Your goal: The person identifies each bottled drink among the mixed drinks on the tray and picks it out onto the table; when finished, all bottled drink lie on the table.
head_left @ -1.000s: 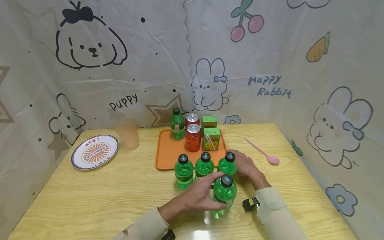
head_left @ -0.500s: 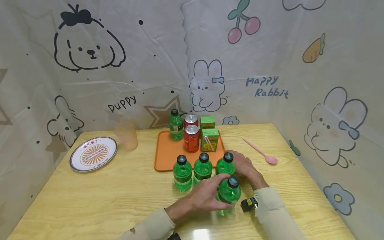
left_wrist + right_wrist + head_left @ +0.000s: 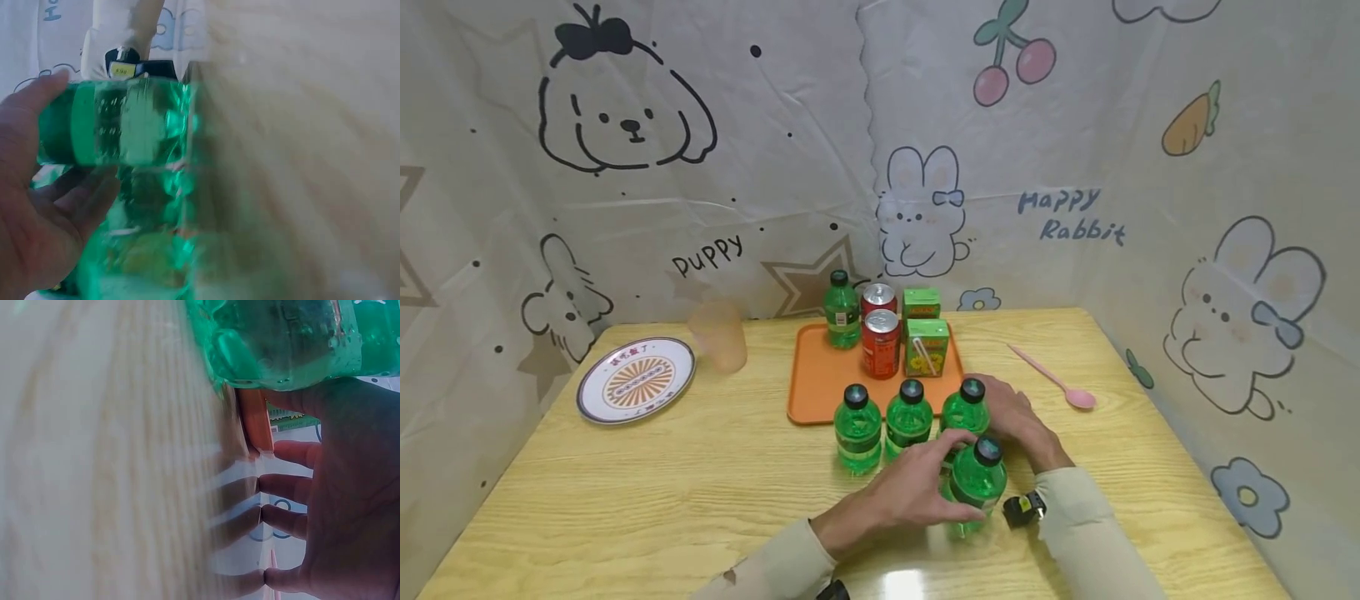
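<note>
Several green bottles with black caps stand upright on the table. My left hand (image 3: 906, 492) grips the nearest bottle (image 3: 979, 482), thumb on its near side and fingers behind; in the left wrist view this bottle (image 3: 119, 122) lies across the picture, with other green bottles beyond it. Three more bottles form a row at the tray's front edge: a left one (image 3: 857, 433), a middle one (image 3: 909, 421) and a right one (image 3: 964, 412). Right of that row, my right hand (image 3: 1015, 417) is set down, its spread fingertips (image 3: 275, 578) on the table. It grips nothing.
Behind the row lies an orange tray (image 3: 816, 392) bearing a green bottle (image 3: 842, 317), red cans (image 3: 881, 350) and green drink cartons (image 3: 927, 350). A pink spoon (image 3: 1052, 377) lies right. At left are a plate (image 3: 636, 379) and a translucent cup (image 3: 721, 337). Patterned cloth encloses the table.
The left hand has shifted the gripped bottle a little to the right, mostly in the first half second. The right hand and the row of bottles stay nearly where they were.
</note>
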### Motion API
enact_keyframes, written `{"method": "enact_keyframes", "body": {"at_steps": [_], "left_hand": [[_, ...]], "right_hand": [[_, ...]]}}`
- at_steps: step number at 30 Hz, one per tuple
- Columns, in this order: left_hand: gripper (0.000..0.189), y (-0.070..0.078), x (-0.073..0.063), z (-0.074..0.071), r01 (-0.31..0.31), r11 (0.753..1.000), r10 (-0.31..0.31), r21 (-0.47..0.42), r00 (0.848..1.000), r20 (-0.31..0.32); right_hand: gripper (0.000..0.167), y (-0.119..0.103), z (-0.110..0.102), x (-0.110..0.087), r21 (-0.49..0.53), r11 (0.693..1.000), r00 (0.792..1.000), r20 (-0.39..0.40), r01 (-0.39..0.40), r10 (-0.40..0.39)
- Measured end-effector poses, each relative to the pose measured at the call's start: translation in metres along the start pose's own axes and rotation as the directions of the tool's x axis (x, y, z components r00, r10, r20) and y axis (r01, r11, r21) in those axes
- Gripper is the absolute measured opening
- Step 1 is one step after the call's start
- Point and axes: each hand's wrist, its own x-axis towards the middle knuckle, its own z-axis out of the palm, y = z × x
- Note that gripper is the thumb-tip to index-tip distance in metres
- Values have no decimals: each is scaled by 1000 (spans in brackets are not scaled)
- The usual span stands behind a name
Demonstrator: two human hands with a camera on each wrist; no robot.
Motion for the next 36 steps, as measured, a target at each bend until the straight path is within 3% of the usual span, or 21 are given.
{"method": "enact_keyframes", "body": {"at_steps": [3,5,10,12,15,19,23,29,32,36], "left_hand": [[77,1,-10,-8,43,999,-43,-23,999,-14],[74,2,-18,-13,40,999,-41,-23,999,-29],[64,0,-37,-23,-88,995,84,-38,991,-102],[59,-3,-44,-29,-179,983,171,-36,973,-158],[51,-11,-55,-40,-281,960,270,-7,928,-256],[49,-21,-68,-61,-324,946,301,-2,879,-371],[52,-34,-72,-83,-313,949,263,-36,850,-456],[52,-60,-73,-107,-202,974,108,-105,817,-566],[50,-74,-71,-113,-133,984,37,-121,808,-588],[45,-84,-68,-121,-38,988,-56,-148,811,-583]], "right_hand": [[49,-1,0,1,-5,1000,1000,0,0,0],[53,-2,-1,0,-4,1000,1000,11,-17,17],[59,-2,-3,-3,3,999,999,21,-33,33],[58,-1,-3,-3,7,999,999,20,-36,35],[58,-2,0,-2,4,999,999,36,-38,38],[57,-2,2,0,1,1000,999,49,-21,21],[57,-2,1,-1,-13,1000,999,42,-26,27],[58,0,0,-1,-17,1000,999,43,-19,20],[60,0,-1,-1,-18,1000,999,43,-18,19],[62,0,-1,0,-27,1000,999,44,-11,13]]}}
